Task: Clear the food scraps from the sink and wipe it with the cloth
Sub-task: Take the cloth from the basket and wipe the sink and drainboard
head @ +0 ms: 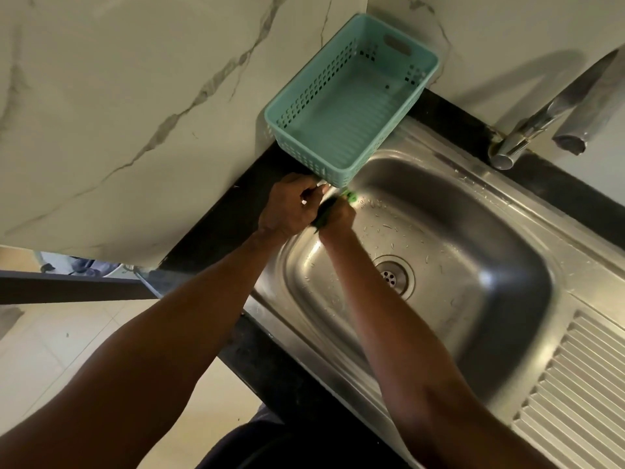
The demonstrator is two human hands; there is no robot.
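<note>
A dark and green cloth (329, 211) is bunched at the sink's (527, 231) far left corner, both hands curled round it: left hand (291, 206), right hand (338, 216). Rice-like scraps (389, 228) dot the basin. A teal basket (351, 96) sits just behind.

The two hands meet at the sink's far left corner, and the fingers of the right hand (336, 214) are covered by a dark strip with a bright green end (350, 197), too blurred to name. What the left hand (291, 209) pinches is hidden by its own knuckles. The pale flecks (389, 228) strewn in the sink (473, 265) are too small to identify. The tap (541, 120) and the ribbed drainboard (575, 384) run off the right edge. The basket (351, 99) hides part of the black desk (220, 225).
</note>
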